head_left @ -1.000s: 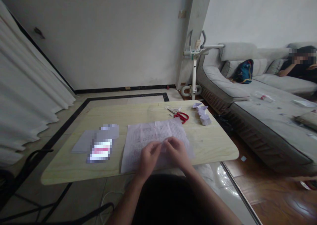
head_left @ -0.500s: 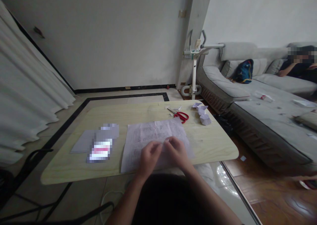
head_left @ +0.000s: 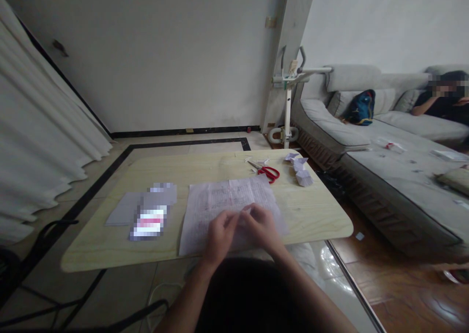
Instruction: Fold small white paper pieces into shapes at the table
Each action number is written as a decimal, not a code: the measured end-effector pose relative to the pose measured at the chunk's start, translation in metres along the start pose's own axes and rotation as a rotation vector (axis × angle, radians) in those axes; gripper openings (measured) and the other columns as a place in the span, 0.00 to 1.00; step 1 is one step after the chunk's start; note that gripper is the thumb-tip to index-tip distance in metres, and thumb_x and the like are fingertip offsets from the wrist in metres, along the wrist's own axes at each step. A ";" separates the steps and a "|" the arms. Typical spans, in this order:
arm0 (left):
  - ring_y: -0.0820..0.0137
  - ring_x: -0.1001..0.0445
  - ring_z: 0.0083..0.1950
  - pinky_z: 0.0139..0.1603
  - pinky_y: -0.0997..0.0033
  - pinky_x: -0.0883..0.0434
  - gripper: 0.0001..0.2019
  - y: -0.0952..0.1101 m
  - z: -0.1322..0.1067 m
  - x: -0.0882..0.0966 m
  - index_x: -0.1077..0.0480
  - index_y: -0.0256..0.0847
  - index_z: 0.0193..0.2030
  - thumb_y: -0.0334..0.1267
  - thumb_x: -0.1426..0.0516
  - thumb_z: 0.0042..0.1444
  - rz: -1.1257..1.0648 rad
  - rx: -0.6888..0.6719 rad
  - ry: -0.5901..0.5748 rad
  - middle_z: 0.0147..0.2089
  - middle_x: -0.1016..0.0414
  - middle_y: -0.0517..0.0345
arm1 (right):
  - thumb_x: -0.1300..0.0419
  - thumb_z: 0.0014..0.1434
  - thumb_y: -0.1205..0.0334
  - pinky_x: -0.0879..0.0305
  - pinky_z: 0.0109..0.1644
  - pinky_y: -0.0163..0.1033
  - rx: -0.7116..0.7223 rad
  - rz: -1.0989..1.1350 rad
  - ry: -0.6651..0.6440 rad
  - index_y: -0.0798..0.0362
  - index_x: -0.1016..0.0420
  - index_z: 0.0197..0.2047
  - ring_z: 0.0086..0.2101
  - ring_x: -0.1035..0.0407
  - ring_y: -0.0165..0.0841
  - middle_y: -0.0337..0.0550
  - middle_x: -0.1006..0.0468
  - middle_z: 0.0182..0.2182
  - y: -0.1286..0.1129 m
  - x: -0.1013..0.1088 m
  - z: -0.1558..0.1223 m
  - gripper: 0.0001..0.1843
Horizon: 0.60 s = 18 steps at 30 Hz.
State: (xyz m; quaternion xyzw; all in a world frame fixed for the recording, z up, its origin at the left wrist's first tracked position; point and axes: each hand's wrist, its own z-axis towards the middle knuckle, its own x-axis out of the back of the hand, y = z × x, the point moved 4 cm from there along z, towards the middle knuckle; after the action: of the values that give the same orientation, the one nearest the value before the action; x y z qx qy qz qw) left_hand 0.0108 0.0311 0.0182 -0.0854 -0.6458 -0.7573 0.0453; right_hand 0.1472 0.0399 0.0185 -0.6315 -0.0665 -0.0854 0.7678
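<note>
Both hands meet over a large, creased printed sheet of paper (head_left: 208,201) near the table's front edge. My left hand (head_left: 222,233) is closed, its fingertips pinching a small pale piece of paper (head_left: 240,215). From the other side my right hand (head_left: 261,223) pinches the same piece, thumb and forefinger together. Most of that piece is hidden by the fingers. Beyond the sheet lie red-handled scissors (head_left: 269,173), their blades pointing away to the left among small paper scraps (head_left: 263,161). Several folded paper shapes (head_left: 303,178) rest to their right.
At the left of the wooden table (head_left: 110,255) lies a stack of paper (head_left: 122,208), with a blurred-out bright object (head_left: 150,221) beside it. A grey sofa (head_left: 395,176) stands to the right, with a blue backpack (head_left: 362,109) and a person (head_left: 445,98) on it.
My fingers have shifted very slightly around the small piece of paper. The view has moved a touch; everything on the table lies as before.
</note>
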 end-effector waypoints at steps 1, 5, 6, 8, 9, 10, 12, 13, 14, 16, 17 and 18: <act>0.68 0.24 0.35 0.36 0.74 0.29 0.11 0.000 0.000 0.000 0.27 0.38 0.34 0.42 0.44 0.59 0.014 -0.003 0.003 0.31 0.22 0.57 | 0.42 0.57 0.60 0.42 0.28 0.33 0.009 -0.001 -0.001 0.54 0.27 0.29 0.25 0.37 0.29 0.36 0.30 0.22 -0.001 0.000 0.000 0.08; 0.67 0.24 0.35 0.36 0.73 0.28 0.11 -0.002 -0.001 0.000 0.27 0.37 0.34 0.43 0.45 0.59 0.002 0.006 0.006 0.31 0.23 0.56 | 0.44 0.58 0.59 0.41 0.30 0.33 0.046 -0.021 -0.016 0.54 0.29 0.29 0.26 0.37 0.30 0.37 0.30 0.23 -0.003 0.001 -0.001 0.09; 0.66 0.24 0.36 0.37 0.72 0.28 0.11 -0.002 -0.001 0.000 0.27 0.37 0.35 0.43 0.44 0.59 -0.013 0.011 0.006 0.33 0.23 0.56 | 0.44 0.59 0.59 0.41 0.30 0.33 0.048 -0.028 -0.015 0.54 0.30 0.29 0.26 0.37 0.30 0.37 0.30 0.23 -0.003 0.001 -0.001 0.09; 0.66 0.23 0.37 0.38 0.71 0.27 0.10 -0.003 0.000 0.000 0.27 0.37 0.37 0.42 0.44 0.58 -0.043 0.019 0.010 0.35 0.22 0.55 | 0.45 0.59 0.59 0.41 0.30 0.33 0.047 -0.036 -0.002 0.54 0.30 0.30 0.26 0.37 0.30 0.37 0.30 0.23 -0.002 0.002 -0.001 0.10; 0.65 0.23 0.38 0.38 0.71 0.27 0.10 -0.003 0.000 0.000 0.27 0.37 0.37 0.42 0.44 0.58 -0.054 0.021 0.003 0.35 0.22 0.55 | 0.46 0.59 0.58 0.41 0.30 0.34 0.045 -0.041 0.008 0.55 0.30 0.30 0.26 0.37 0.30 0.37 0.30 0.23 -0.001 0.002 -0.001 0.10; 0.65 0.23 0.38 0.39 0.70 0.26 0.10 -0.003 0.000 0.000 0.28 0.37 0.37 0.42 0.44 0.58 -0.061 0.021 -0.011 0.35 0.22 0.54 | 0.46 0.59 0.58 0.41 0.30 0.34 0.043 -0.047 0.017 0.54 0.31 0.30 0.26 0.37 0.30 0.37 0.31 0.23 0.000 0.002 -0.001 0.10; 0.65 0.23 0.38 0.39 0.69 0.26 0.10 -0.003 -0.001 -0.001 0.28 0.37 0.38 0.41 0.44 0.58 -0.065 0.016 -0.041 0.36 0.23 0.54 | 0.46 0.60 0.57 0.41 0.30 0.34 0.039 -0.048 0.025 0.54 0.31 0.30 0.26 0.37 0.31 0.38 0.30 0.23 0.001 0.002 -0.001 0.11; 0.65 0.23 0.39 0.40 0.69 0.26 0.09 -0.004 -0.001 -0.001 0.28 0.37 0.39 0.41 0.44 0.58 -0.061 0.011 -0.049 0.36 0.22 0.54 | 0.46 0.60 0.57 0.41 0.30 0.34 0.036 -0.045 0.026 0.54 0.31 0.30 0.27 0.37 0.31 0.38 0.30 0.23 0.002 0.002 -0.001 0.11; 0.65 0.23 0.39 0.41 0.69 0.26 0.09 -0.004 -0.001 -0.001 0.28 0.37 0.39 0.41 0.44 0.58 -0.055 0.009 -0.049 0.37 0.22 0.54 | 0.46 0.60 0.57 0.41 0.29 0.34 0.031 -0.043 0.026 0.54 0.31 0.29 0.27 0.37 0.31 0.38 0.30 0.23 0.003 0.001 -0.001 0.12; 0.65 0.23 0.39 0.41 0.69 0.26 0.09 -0.006 -0.001 0.000 0.28 0.37 0.39 0.41 0.44 0.57 -0.051 0.009 -0.033 0.36 0.22 0.54 | 0.46 0.60 0.56 0.41 0.29 0.34 0.022 -0.033 0.026 0.54 0.31 0.29 0.26 0.36 0.31 0.38 0.30 0.23 0.003 0.001 -0.001 0.12; 0.65 0.23 0.39 0.41 0.69 0.26 0.09 -0.007 -0.001 0.000 0.28 0.37 0.39 0.41 0.44 0.58 -0.052 0.011 -0.026 0.36 0.22 0.54 | 0.46 0.60 0.56 0.41 0.29 0.34 0.019 -0.027 0.028 0.54 0.31 0.29 0.26 0.37 0.31 0.38 0.30 0.23 0.003 0.001 0.000 0.12; 0.65 0.23 0.39 0.40 0.69 0.26 0.09 -0.008 0.000 -0.001 0.28 0.37 0.39 0.41 0.44 0.58 -0.053 0.011 -0.020 0.36 0.23 0.54 | 0.46 0.59 0.56 0.41 0.29 0.33 0.015 -0.023 0.030 0.54 0.31 0.29 0.26 0.37 0.31 0.38 0.30 0.23 0.003 0.001 0.000 0.12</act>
State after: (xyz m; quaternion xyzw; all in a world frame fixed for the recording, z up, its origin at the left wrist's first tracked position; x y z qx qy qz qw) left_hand 0.0100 0.0322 0.0107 -0.0754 -0.6526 -0.7537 0.0191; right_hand 0.1492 0.0404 0.0160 -0.6235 -0.0629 -0.1030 0.7724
